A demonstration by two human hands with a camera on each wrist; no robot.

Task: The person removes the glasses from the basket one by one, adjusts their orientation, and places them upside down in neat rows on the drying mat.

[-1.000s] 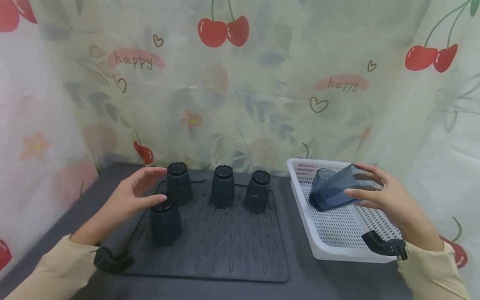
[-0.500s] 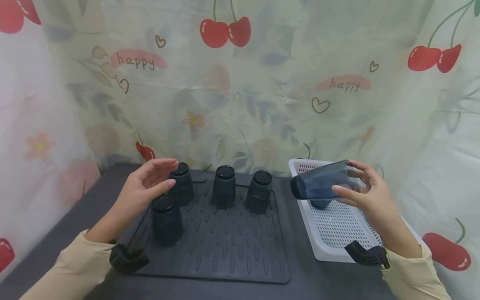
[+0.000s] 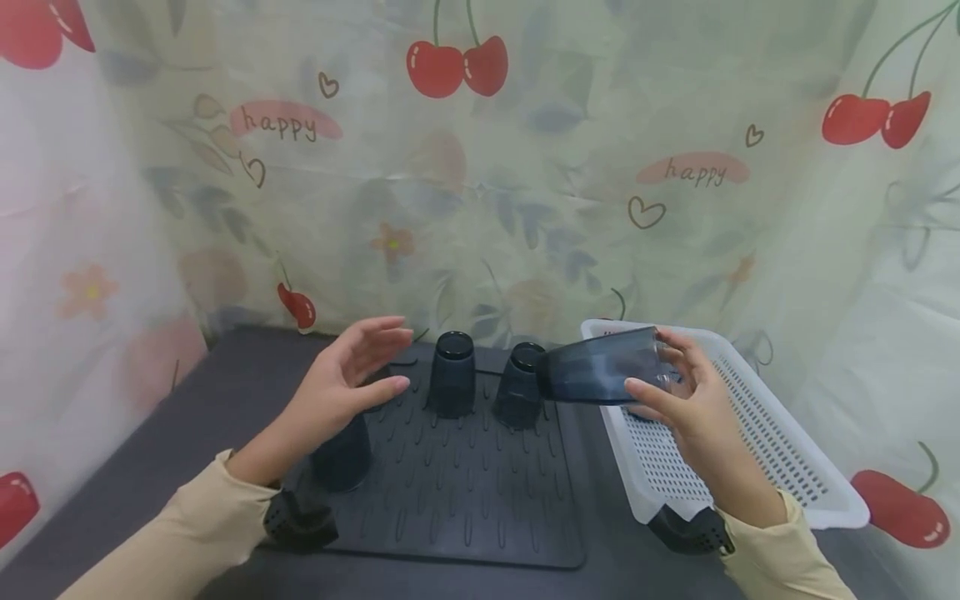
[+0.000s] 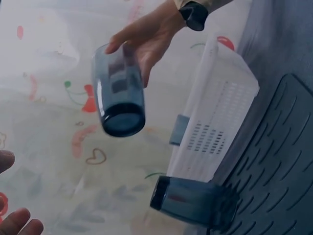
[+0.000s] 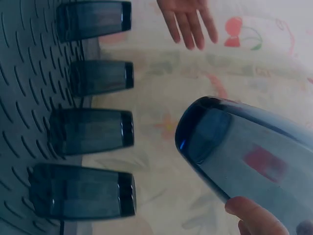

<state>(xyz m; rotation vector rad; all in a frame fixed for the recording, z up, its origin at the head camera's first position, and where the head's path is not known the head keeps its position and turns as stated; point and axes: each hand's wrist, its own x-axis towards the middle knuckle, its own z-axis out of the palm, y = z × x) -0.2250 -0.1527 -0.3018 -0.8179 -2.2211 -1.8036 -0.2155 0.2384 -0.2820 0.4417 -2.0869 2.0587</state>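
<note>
My right hand (image 3: 701,417) grips a blue drinking glass (image 3: 596,368) near its rim. The glass lies almost level in the air, its thick base toward the left, over the gap between basket and mat. My left hand (image 3: 348,367) holds nothing; its fingers are extended, thumb apart, above the left part of the dark ribbed drying mat (image 3: 480,512). Upside down on that mat stand several matching glasses: one at the back middle (image 3: 453,375), one at the back right (image 3: 517,392), one front left (image 3: 343,458). My left hand mostly covers another behind it.
A white perforated basket (image 3: 813,446) stands right of the mat on the dark table (image 3: 187,433). Part of another blue glass (image 4: 179,129) shows above its edge in the left wrist view. A patterned curtain (image 3: 525,208) hangs close behind.
My right hand has carried the glass left, out from over the basket, and turned it closer to level. My left hand has moved right, away from the front left glass.
</note>
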